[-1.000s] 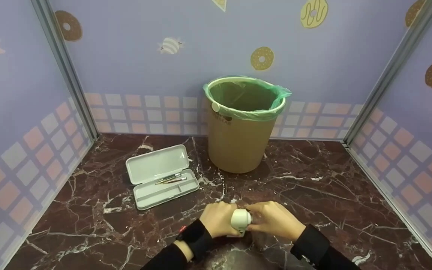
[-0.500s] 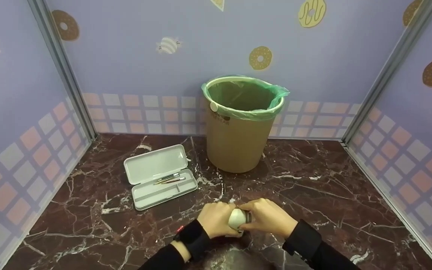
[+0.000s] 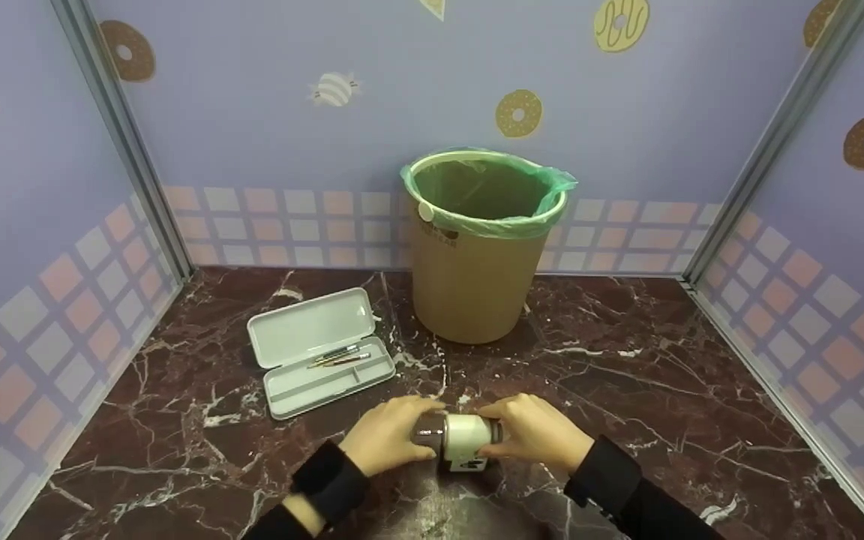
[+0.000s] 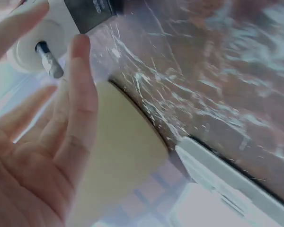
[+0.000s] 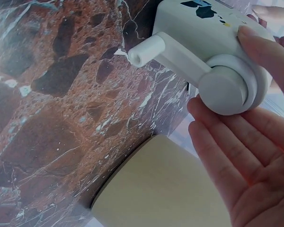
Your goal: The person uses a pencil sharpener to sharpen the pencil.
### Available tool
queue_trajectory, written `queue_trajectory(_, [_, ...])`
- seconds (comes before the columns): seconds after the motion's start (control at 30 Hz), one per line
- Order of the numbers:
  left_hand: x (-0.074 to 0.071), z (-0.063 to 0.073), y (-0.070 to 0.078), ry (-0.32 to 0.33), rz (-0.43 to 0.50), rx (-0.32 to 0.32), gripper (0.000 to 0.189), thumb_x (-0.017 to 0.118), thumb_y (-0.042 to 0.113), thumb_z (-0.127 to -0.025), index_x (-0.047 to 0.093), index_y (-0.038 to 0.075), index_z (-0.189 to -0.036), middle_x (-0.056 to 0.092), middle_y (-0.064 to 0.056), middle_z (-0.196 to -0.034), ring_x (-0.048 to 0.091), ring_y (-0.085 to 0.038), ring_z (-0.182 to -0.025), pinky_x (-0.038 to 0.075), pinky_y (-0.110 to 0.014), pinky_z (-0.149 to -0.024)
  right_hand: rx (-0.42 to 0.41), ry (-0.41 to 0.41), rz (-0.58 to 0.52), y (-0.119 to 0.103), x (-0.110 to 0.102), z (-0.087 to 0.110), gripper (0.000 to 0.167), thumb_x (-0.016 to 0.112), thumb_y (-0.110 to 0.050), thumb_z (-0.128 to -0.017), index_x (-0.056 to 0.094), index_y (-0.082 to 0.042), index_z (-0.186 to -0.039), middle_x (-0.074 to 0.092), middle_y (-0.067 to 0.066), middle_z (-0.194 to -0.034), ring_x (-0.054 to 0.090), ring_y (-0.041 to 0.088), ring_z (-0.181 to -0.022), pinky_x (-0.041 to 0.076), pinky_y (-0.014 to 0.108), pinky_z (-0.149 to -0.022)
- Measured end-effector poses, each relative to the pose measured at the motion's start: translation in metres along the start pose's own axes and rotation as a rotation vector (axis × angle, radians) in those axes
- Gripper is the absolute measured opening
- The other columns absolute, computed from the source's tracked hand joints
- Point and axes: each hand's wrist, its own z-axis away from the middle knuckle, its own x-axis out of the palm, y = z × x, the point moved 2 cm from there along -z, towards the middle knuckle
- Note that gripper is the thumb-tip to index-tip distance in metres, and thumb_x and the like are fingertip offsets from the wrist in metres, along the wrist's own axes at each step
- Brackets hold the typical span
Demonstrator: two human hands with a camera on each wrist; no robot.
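Note:
A white crank pencil sharpener stands on the dark marbled table between my hands. My right hand holds its crank end, the thumb on top of the body and the fingers round the lower back. Its white crank juts out beside those fingers in the right wrist view. From the hole at the other end pokes the eraser end of a pencil, with a silver ferrule. My left hand is spread around that end, thumb and fingers apart, gripping nothing.
An open white pencil case with several pencils in it lies to the left. Behind the hands stands a tan bin lined with a green bag. Patterned lilac walls enclose the table at the back and sides.
My left hand has let go of the sharpener's body and moved left, its fingers spreading and uncovering the sharpener. The right hand stays at the crank end.

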Motion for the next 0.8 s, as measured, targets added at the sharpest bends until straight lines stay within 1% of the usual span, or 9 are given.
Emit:
queue_trajectory(0.1, [-0.006,0.010,-0.006,0.042,0.083,-0.006,0.038,0.086,0.015,-0.078,0.076,0.010,-0.114,0.079,-0.010,-0.106,0.075,-0.018,-0.085,0.061,-0.031,-0.076,0.012,-0.003,-0.009,0.000,-0.001,0.000,0.037,0.087,-0.032,-0.080,0.076,-0.012,-0.109,0.079,0.001,-0.092,0.068,0.007,-0.071,0.053,0.021,-0.062])
queue_trajectory(0.17, [-0.004,0.012,-0.009,0.075,0.104,-0.008,0.027,0.084,0.015,-0.080,0.078,0.010,-0.106,0.080,-0.009,-0.097,0.073,-0.013,-0.075,0.058,-0.025,-0.069,0.015,-0.002,-0.016,0.001,-0.001,0.000,0.038,0.087,-0.032,-0.080,0.076,-0.012,-0.109,0.079,0.001,-0.092,0.067,0.007,-0.070,0.053,0.021,-0.062])
queue_trajectory(0.2, [-0.003,0.013,-0.010,0.094,0.108,-0.008,0.023,0.084,0.015,-0.081,0.079,0.011,-0.103,0.080,-0.008,-0.095,0.072,-0.012,-0.073,0.058,-0.023,-0.068,0.014,-0.001,-0.016,0.001,0.000,0.000,0.038,0.087,-0.032,-0.079,0.076,-0.011,-0.109,0.079,0.001,-0.092,0.067,0.007,-0.070,0.053,0.021,-0.062])
queue_trajectory(0.23, [-0.002,0.014,-0.011,0.118,0.099,-0.006,0.020,0.083,0.016,-0.082,0.080,0.012,-0.101,0.081,-0.007,-0.095,0.073,-0.012,-0.074,0.058,-0.023,-0.069,0.012,0.002,-0.019,0.000,0.000,0.000,0.038,0.087,-0.032,-0.079,0.076,-0.011,-0.110,0.079,0.002,-0.093,0.067,0.007,-0.071,0.053,0.021,-0.063])
queue_trajectory(0.33, [0.002,0.014,-0.014,0.182,0.067,0.003,0.014,0.082,0.017,-0.083,0.081,0.013,-0.097,0.081,-0.004,-0.093,0.075,-0.014,-0.077,0.060,-0.026,-0.071,0.014,0.001,-0.024,-0.001,0.001,-0.001,0.041,0.087,-0.032,-0.079,0.076,-0.010,-0.112,0.080,0.002,-0.095,0.068,0.008,-0.072,0.054,0.021,-0.064])
queue_trajectory(0.43, [0.005,0.014,-0.016,0.215,0.062,0.012,0.011,0.082,0.017,-0.083,0.081,0.013,-0.094,0.081,-0.003,-0.090,0.074,-0.012,-0.075,0.059,-0.025,-0.070,0.021,-0.003,-0.031,-0.001,0.002,0.000,0.045,0.086,-0.031,-0.079,0.075,-0.009,-0.117,0.080,0.004,-0.099,0.070,0.010,-0.075,0.056,0.023,-0.067])
queue_trajectory(0.57, [0.007,0.014,-0.018,0.228,0.079,0.024,0.009,0.081,0.016,-0.083,0.082,0.013,-0.092,0.081,-0.003,-0.088,0.073,-0.010,-0.073,0.059,-0.023,-0.070,0.023,-0.003,-0.034,-0.001,0.002,0.000,0.046,0.086,-0.030,-0.080,0.074,-0.008,-0.119,0.080,0.006,-0.102,0.072,0.012,-0.078,0.058,0.024,-0.068])
queue_trajectory(0.67, [0.007,0.013,-0.019,0.234,0.087,0.035,0.009,0.081,0.017,-0.084,0.082,0.013,-0.092,0.081,-0.003,-0.087,0.074,-0.011,-0.073,0.059,-0.023,-0.071,0.017,0.001,-0.032,0.000,0.001,-0.001,0.042,0.086,-0.029,-0.079,0.075,-0.009,-0.114,0.080,0.005,-0.099,0.072,0.011,-0.076,0.057,0.023,-0.067])
queue_trajectory(0.8, [0.006,0.011,-0.019,0.226,0.091,0.048,0.009,0.081,0.018,-0.084,0.082,0.013,-0.092,0.081,-0.003,-0.088,0.075,-0.011,-0.074,0.060,-0.024,-0.071,0.014,-0.009,-0.034,0.000,0.000,-0.001,0.036,0.087,-0.029,-0.079,0.076,-0.011,-0.109,0.080,0.003,-0.094,0.069,0.008,-0.074,0.054,0.021,-0.064])
